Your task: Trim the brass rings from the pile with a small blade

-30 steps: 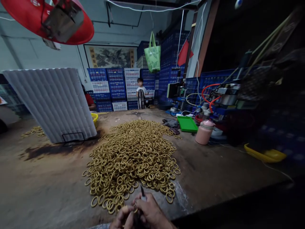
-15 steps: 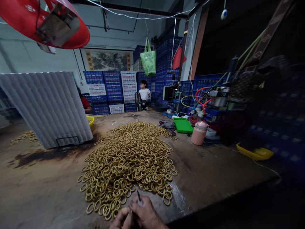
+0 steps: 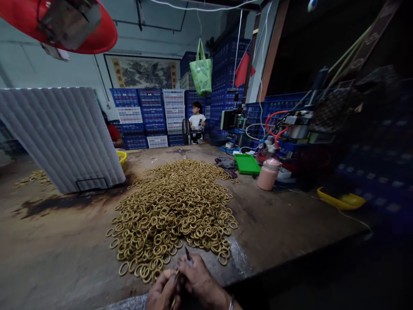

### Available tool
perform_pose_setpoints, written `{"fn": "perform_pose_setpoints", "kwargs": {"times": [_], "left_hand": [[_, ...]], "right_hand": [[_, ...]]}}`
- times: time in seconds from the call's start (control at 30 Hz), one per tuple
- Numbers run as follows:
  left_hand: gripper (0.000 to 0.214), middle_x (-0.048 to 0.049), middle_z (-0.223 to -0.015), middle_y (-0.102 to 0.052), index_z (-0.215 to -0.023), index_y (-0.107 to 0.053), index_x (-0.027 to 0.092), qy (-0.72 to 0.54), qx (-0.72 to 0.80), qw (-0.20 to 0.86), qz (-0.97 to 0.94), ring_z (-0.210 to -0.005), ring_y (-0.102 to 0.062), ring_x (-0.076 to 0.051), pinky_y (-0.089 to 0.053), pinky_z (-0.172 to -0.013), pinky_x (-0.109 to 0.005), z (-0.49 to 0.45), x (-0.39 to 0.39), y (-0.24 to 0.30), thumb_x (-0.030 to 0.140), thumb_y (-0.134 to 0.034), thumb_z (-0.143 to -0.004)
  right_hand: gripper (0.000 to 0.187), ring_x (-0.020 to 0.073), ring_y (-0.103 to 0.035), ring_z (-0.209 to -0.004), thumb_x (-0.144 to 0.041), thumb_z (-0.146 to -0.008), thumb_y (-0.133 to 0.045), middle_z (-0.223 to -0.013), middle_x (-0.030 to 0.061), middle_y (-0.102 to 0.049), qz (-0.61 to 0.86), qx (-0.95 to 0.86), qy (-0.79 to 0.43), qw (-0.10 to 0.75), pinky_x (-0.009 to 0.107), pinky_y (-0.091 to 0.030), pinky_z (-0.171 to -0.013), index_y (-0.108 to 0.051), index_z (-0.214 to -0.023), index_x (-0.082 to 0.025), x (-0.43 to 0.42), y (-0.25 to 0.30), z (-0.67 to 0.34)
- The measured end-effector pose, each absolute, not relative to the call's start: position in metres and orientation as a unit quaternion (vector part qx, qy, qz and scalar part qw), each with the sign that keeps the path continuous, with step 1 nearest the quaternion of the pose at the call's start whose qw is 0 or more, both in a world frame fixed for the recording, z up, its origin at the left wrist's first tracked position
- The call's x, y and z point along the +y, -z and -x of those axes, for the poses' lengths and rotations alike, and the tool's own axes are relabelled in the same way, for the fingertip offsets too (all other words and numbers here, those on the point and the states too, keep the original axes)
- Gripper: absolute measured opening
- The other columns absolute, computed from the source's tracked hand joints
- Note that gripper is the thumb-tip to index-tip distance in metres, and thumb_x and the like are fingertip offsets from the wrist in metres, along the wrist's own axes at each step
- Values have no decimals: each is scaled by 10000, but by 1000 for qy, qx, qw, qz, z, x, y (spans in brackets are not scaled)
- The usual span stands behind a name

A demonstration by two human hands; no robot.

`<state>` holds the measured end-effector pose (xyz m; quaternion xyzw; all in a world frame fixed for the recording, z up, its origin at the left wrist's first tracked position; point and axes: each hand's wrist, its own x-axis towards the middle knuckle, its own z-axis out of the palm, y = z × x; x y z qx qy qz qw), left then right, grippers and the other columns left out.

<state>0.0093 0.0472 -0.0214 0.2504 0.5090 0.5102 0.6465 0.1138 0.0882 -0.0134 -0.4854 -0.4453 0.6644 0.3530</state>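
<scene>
A big heap of brass-coloured rings [image 3: 174,206] lies spread over the worktable in front of me. At the heap's near edge, my right hand [image 3: 198,275] is closed round a small knife [image 3: 187,255], whose dark pointed blade sticks up past the fingers. My left hand [image 3: 161,292] is pressed close beside it, fingers pinching a brass ring [image 3: 175,299] that shows only in part. The fingertips of both hands meet or nearly meet. The contact between blade and ring cannot be made out.
A grey corrugated sheet [image 3: 64,142] stands on the left, with a yellow basin [image 3: 121,158] behind it. To the right are a green tray [image 3: 247,164], a pink bottle [image 3: 269,174] and a yellow scoop-like dish [image 3: 342,200]. A red lamp [image 3: 103,30] hangs overhead. Two people sit beyond the table.
My view has tipped down slightly, so the scene sits higher and more of both hands shows. The hands stay together, and part of the ring in my left hand is now visible.
</scene>
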Motion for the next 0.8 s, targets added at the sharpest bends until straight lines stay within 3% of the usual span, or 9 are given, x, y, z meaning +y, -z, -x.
{"fn": "perform_pose_setpoints", "kwargs": {"times": [0.13,0.3,0.47,0.8], "left_hand": [[370,81,-506,-406,-696,-461,178,-499,497,668,-242,-340,-299,-10,-176,-335,-126,-10,37,-1,483,-655,-619],[310,74,-564,-437,-727,-457,176,-532,455,656,-282,-345,-330,-9,-171,-308,-118,-10,34,-17,430,-626,-673],[301,83,-542,-439,-739,-457,177,-545,455,642,-288,-328,-323,-6,-195,-303,-120,-11,35,-13,429,-614,-688],[309,101,-474,-408,-753,-452,183,-543,477,627,-291,-312,-316,-11,-197,-317,-129,-11,33,-7,433,-618,-682]], "right_hand": [[193,35,-291,-368,-351,-695,-490,-484,-82,-394,493,-468,-638,361,161,-237,-362,-415,-645,-181,90,6,-119],[129,79,-430,-514,-245,-724,-479,-551,-32,-493,504,-645,-443,367,191,-342,-520,-521,-636,-160,88,4,-130],[128,103,-497,-551,-118,-712,-439,-602,-7,-565,419,-791,-341,286,199,-332,-543,-552,-731,-174,76,1,-137],[219,134,-533,-630,-71,-642,-416,-692,21,-607,426,-842,-238,231,216,-327,-587,-540,-789,-175,76,10,-138]]}}
